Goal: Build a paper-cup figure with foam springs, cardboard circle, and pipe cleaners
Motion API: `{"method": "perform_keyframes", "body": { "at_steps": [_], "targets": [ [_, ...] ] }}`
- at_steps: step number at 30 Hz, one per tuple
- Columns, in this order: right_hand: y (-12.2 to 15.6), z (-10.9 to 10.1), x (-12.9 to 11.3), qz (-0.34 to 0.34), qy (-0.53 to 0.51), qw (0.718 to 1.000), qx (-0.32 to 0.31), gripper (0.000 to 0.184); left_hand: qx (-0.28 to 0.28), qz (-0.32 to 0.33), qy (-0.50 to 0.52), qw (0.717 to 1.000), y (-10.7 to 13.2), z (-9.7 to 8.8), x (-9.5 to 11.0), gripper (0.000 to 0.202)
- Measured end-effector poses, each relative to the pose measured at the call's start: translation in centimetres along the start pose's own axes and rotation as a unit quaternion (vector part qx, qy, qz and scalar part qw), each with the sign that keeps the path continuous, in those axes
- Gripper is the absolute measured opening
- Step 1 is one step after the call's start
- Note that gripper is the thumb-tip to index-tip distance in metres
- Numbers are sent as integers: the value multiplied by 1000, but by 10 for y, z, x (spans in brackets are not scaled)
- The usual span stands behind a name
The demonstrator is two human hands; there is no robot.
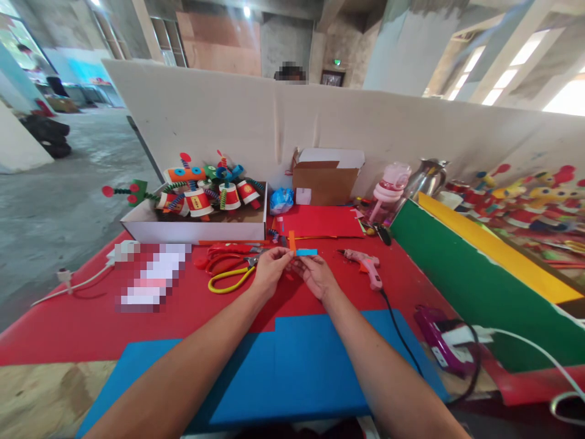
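**Q:** What can't you make out?

**A:** Plenty. A patch on the red table cover (pixel 91 323) is pixelated, so I can't read what's there. My forearms run off the bottom edge. The fingertips are small and bunched, so the exact grip is hard to see. The purple device (pixel 436 338) at the right is half under white cables, and I can't name it. Another person's head (pixel 290 73) shows over the white partition (pixel 228 116), nothing more. The right edge is stretched and blurred.

**Q:** And the hands?

**A:** They're together at table centre, fingertips meeting. My left hand (pixel 269 269) looks pinched on an orange strip (pixel 292 239) that stands upright above the fingers. My right hand (pixel 319 276) is pinched on a blue strip (pixel 306 252) that lies flat, pointing right. The two strips touch at a corner. I can't tell whether they're joined.

**Q:** What's around them?

**A:** Yellow-handled scissors (pixel 230 280) are just beside my left hand, with red scissors (pixel 227 249) behind them. A pink glue gun (pixel 366 266) is near my right hand, its cord trailing toward me. A blue foam sheet (pixel 297 366) lies under my forearms. A white box (pixel 192 231) of paper-cup figures sits behind on the left, with a cardboard box (pixel 325 181) behind centre.
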State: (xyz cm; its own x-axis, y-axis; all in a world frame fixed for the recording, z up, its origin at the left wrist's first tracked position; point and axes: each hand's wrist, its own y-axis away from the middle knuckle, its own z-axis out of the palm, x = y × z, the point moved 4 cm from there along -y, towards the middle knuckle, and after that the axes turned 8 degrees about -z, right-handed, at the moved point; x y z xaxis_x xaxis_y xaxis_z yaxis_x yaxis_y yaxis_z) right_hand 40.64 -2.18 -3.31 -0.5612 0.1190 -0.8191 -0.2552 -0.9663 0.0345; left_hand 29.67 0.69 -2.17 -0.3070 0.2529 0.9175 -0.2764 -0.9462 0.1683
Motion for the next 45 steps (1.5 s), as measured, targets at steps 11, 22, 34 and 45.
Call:
{"method": "perform_keyframes", "body": {
  "at_steps": [11, 22, 34, 45],
  "targets": [
    [3, 1, -4, 8, 16, 1000, -12, 33, 18, 8, -16, 1000, -1, -2, 2, 31],
    [3, 2, -5, -33, 43, 998, 18, 31, 6, 1, -14, 1000, 0, -2, 3, 34],
    [2, 1, -3, -46, 57, 997, 31, 32, -13, -18, 0, 1000, -1, -2, -1, 35],
    [0, -2, -6, -117, 84, 986, 84, 25, -51, -24, 26, 998, 5, 6, -1, 37]
  ]
}}
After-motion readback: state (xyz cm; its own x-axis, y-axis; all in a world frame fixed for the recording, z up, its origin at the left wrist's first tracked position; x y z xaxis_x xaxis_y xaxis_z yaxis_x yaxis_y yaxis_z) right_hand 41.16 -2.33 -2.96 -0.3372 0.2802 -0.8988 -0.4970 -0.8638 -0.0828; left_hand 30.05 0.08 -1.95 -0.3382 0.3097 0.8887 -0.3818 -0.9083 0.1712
